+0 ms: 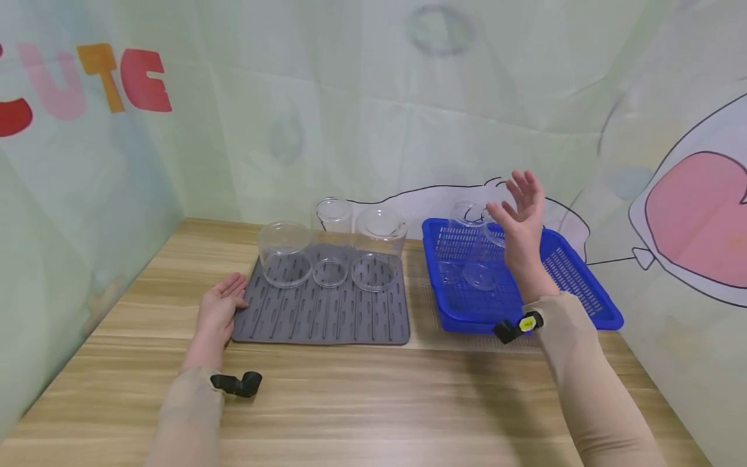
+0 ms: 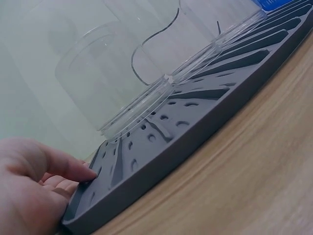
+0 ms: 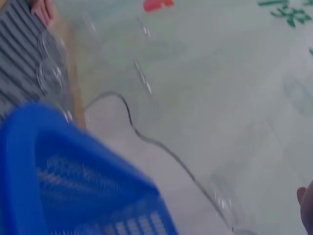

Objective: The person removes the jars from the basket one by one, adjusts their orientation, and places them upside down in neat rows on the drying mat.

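A soft green cloth wall (image 1: 233, 136) goes all around the back and sides, with a pink balloon (image 1: 697, 220) and big bright letters (image 1: 105, 78) on it. In front is a wood table (image 1: 350, 402). A blue basket (image 1: 467, 318) with lots of little holes sits on the right of the table. A flat gray mat (image 1: 321, 324) with grooves lies to the left of the basket, just beside it.

The right hand (image 1: 522, 227) is up in the air over the basket. Its fingers and thumb are spread apart, and it holds nothing. The left hand (image 1: 220, 311) is low, at the left edge of the mat. Its fingers are loose and nearly straight beside the mat, and its thumb touches the top of it.

Three clear cups stand in a row on the back half of the mat: a big cup (image 1: 379, 253) on the right, a wide cup (image 1: 284, 256) on the left, and a thin cup (image 1: 331, 240) between them. More clear cups (image 1: 465, 224) are in the basket, maybe two, but they are see-through and the right hand hides part of them. Smallest are the black cameras (image 1: 240, 384), one on each wrist.
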The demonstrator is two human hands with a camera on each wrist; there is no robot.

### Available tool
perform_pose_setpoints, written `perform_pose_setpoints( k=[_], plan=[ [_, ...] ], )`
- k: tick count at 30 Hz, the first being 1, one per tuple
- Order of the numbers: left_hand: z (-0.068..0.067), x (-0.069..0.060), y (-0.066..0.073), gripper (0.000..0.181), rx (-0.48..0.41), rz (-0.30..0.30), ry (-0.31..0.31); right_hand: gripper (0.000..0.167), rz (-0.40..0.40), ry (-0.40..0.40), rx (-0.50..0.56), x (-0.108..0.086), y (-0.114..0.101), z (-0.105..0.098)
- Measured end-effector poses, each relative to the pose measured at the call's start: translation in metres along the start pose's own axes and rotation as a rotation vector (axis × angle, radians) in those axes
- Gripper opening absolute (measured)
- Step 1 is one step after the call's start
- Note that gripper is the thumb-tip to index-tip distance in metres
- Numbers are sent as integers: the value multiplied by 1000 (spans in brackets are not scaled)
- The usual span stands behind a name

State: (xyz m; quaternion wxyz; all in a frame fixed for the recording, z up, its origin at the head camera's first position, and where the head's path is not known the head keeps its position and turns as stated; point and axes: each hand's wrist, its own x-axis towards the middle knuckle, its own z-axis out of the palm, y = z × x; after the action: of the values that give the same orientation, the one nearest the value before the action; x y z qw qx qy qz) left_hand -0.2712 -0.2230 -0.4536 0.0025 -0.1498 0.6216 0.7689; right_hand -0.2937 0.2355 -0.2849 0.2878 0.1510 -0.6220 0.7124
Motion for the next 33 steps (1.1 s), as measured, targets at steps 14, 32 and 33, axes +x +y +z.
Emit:
perform_pose_setpoints(
  k=[14, 32, 33],
  plan=[
    [-2, 2, -2, 81, 7, 7, 8, 85, 309, -42, -162, 25, 29, -98],
    [-1, 2, -4, 80, 10, 22, -9, 85, 592, -580, -355, 40, 57, -154],
    [-1, 2, -4, 80, 8, 22, -10, 84, 606, -592, -366, 40, 59, -156]
  ],
)
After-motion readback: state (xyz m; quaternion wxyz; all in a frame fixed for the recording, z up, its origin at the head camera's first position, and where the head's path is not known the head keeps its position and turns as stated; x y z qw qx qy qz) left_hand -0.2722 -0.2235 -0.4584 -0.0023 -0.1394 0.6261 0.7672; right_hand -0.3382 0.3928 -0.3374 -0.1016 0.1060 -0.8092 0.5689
